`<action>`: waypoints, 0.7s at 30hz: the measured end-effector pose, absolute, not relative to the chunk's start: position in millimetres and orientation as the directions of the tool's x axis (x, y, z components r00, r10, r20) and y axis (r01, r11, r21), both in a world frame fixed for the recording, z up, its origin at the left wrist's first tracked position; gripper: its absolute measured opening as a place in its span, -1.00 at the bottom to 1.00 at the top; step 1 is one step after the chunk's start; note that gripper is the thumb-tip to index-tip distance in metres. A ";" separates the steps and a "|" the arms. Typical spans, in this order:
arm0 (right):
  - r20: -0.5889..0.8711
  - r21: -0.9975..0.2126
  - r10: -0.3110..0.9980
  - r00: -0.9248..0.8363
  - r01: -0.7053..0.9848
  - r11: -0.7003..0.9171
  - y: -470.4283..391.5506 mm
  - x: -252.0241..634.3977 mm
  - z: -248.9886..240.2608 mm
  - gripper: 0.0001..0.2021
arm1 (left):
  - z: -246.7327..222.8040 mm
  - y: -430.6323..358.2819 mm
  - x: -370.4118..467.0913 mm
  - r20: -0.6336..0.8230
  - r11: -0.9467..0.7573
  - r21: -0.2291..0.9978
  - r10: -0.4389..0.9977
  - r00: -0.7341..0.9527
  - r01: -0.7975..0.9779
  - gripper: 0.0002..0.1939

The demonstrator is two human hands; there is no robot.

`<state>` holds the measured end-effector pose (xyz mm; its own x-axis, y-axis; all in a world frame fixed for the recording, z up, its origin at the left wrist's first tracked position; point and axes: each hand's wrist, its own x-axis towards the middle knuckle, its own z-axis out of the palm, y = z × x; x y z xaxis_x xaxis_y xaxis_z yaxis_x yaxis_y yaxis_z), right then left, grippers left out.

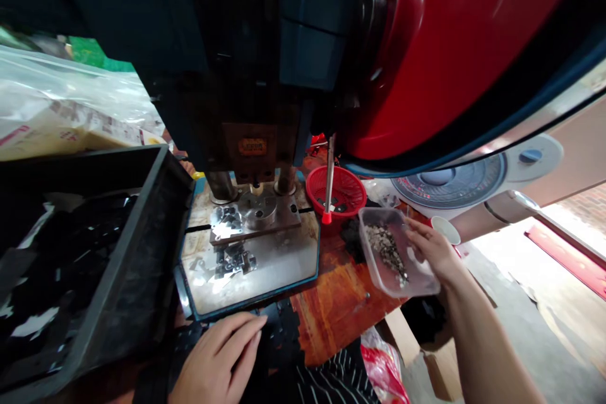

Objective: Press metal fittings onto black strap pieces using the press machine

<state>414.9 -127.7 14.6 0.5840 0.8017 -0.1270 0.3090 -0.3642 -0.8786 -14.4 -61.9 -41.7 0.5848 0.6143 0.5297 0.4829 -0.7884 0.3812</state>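
Observation:
My right hand (430, 249) grips the right side of a clear plastic tub (379, 274), with its fingers curled over the rim. Small metal bits (388, 249) lie inside the tub, which stands at the right edge of the wooden bench. My left hand (220, 356) rests in front of the press bed (284, 271), its fingers stretched out and nothing seen in them. Thin metal pieces (231, 263) are scattered on the bed. More shiny pieces (226, 222) lie on the die plate (284, 218), beside a round die (259, 209) under the press head.
A black crate (123, 265) with dark flat parts stands at the left. Behind the tub sits a red basket (337, 189), with a red-tipped metal lever (329, 177) in front. The red flywheel cover (454, 44) overhangs the right side, near a fan (449, 183).

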 end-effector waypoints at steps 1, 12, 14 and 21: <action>-0.196 -0.894 0.832 0.520 0.255 -0.369 -127.8 400.2 21.2 -0.39 | -39.2 -61.5 -9.3 0.532 -0.789 0.381 0.613 0.583 0.482 -0.75; -0.518 -0.840 0.837 -0.178 -0.078 -0.537 -80.4 259.9 42.6 -0.50 | -28.4 -53.5 12.3 0.651 -0.830 0.348 0.549 0.524 0.437 -0.29; -0.535 -0.812 0.819 -0.210 -0.139 -0.566 -72.7 250.6 41.8 -0.50 | -24.7 -49.7 2.9 0.659 -0.810 0.372 0.575 0.485 0.454 -0.27; -0.537 -0.686 0.784 -0.311 -0.379 -0.621 -44.5 232.4 21.9 -0.48 | -12.0 -41.5 -18.4 0.415 -0.580 0.528 0.813 0.407 0.620 -0.28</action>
